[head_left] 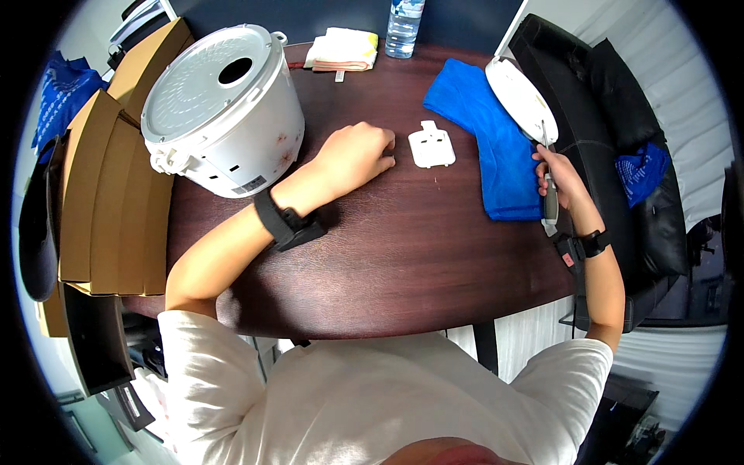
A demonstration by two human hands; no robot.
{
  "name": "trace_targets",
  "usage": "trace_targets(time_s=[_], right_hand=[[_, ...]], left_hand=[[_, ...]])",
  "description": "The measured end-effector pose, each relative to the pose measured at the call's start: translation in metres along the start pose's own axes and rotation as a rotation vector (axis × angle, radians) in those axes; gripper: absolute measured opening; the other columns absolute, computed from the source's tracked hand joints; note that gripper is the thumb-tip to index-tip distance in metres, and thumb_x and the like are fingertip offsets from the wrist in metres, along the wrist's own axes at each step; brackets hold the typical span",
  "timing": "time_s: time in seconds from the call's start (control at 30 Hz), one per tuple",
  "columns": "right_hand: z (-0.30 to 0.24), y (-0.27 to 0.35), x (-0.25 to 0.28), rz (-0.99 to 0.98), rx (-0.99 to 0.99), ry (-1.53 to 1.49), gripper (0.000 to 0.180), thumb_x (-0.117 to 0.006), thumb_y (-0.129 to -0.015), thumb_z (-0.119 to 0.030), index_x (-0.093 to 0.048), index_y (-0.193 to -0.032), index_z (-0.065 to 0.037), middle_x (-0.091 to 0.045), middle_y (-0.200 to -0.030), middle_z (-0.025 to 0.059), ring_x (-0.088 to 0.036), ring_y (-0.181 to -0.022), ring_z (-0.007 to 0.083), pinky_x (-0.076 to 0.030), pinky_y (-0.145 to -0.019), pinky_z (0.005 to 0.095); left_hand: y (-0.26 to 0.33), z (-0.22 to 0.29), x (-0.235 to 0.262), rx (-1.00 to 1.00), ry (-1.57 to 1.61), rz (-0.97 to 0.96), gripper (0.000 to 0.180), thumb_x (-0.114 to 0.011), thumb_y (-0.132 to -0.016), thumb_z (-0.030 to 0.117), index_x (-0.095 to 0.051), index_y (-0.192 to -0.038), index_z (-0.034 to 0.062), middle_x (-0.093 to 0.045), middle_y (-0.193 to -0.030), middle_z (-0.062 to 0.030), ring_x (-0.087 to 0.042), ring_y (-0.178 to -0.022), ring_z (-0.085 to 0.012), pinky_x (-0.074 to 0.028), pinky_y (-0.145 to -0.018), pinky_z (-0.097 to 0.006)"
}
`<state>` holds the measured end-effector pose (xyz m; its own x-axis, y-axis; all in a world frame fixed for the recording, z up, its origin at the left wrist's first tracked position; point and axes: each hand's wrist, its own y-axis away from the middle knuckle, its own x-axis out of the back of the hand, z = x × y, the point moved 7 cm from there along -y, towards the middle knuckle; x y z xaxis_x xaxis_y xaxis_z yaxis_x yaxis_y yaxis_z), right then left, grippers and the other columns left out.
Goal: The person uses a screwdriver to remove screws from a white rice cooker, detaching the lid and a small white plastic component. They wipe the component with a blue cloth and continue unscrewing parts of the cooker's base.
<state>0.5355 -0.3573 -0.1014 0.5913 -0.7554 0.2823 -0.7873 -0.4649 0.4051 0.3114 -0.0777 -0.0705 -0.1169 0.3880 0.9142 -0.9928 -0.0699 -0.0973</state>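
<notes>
My right hand (pixel 564 177), at the right edge of the table, is closed round a grey-handled screwdriver (pixel 551 203). Its thin metal shaft points away from me, over the near end of a white oval plastic piece (pixel 521 99); I cannot tell whether they touch. That piece lies partly on a blue cloth (pixel 508 174). My left hand (pixel 353 159) is curled in a loose fist above the table, its palm and fingertips hidden. Just right of it lies a small white plastic cover (pixel 431 147) with a tab. Left of that hand stands a round white appliance body (pixel 240 128) with a metal disc on top.
Brown cardboard boxes (pixel 108 209) stand along the left table edge. A folded white and yellow cloth (pixel 342 50) and a water bottle (pixel 403 29) sit at the back, before a dark partition (pixel 333 17). Right of the table is a black sofa (pixel 597 147).
</notes>
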Motion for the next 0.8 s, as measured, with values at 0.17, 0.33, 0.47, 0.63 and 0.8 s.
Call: trace_targets(time_s=[0.17,0.33,0.47,0.63,0.8], right_hand=[[-0.01,0.018,-0.025,-0.052,0.221,0.142,0.026,-0.052,-0.098,-0.029,-0.058,-0.102,-0.003,-0.05,-0.061,-0.0011,-0.047,-0.045,0.0088,-0.039,-0.039,0.0248],[0.0,0.047,-0.106,-0.448,0.04,0.02,0.023,-0.056,-0.095,-0.02,-0.057,-0.11,-0.002,-0.057,-0.081,0.0027,-0.057,-0.067,0.01,-0.049,-0.058,0.0263],[0.003,0.056,-0.147,-0.539,0.035,0.184,0.029,-0.056,-0.095,-0.017,-0.053,-0.118,0.0,-0.056,-0.088,0.0041,-0.058,-0.074,0.0116,-0.05,-0.065,0.0268],[0.003,0.057,-0.169,-0.536,0.241,0.302,0.03,-0.058,-0.093,-0.007,-0.052,-0.122,-0.004,-0.058,-0.103,0.0052,-0.057,-0.095,0.0126,-0.048,-0.083,0.0273],[-0.035,0.052,-0.136,-0.313,0.473,0.362,0.031,-0.07,-0.086,-0.016,-0.055,-0.109,-0.001,-0.056,-0.092,0.0079,-0.057,-0.081,0.0145,-0.049,-0.072,0.0269]], left_hand=[[-0.02,-0.009,-0.024,-0.095,-0.034,0.045,0.016,-0.068,-0.081,0.011,-0.067,-0.092,-0.0001,-0.068,-0.083,-0.016,-0.066,-0.078,-0.0331,-0.053,-0.073,-0.04],[-0.027,-0.016,-0.034,-0.065,-0.102,0.008,0.009,-0.063,-0.08,0.007,-0.065,-0.084,-0.0009,-0.067,-0.084,-0.0188,-0.065,-0.079,-0.0364,-0.052,-0.073,-0.042],[-0.022,-0.023,-0.026,-0.048,-0.047,0.01,0.008,-0.061,-0.08,0.007,-0.063,-0.081,-0.0009,-0.066,-0.083,-0.0195,-0.064,-0.079,-0.0371,-0.052,-0.072,-0.043],[-0.017,-0.031,-0.02,-0.063,-0.045,0.11,0.006,-0.06,-0.08,0.006,-0.063,-0.079,0.0016,-0.066,-0.084,-0.0168,-0.065,-0.08,-0.0361,-0.052,-0.073,-0.043],[-0.015,-0.037,-0.016,-0.016,-0.057,0.046,0.007,-0.062,-0.08,0.007,-0.064,-0.084,0.0017,-0.065,-0.09,-0.0144,-0.064,-0.086,-0.0333,-0.052,-0.075,-0.041]])
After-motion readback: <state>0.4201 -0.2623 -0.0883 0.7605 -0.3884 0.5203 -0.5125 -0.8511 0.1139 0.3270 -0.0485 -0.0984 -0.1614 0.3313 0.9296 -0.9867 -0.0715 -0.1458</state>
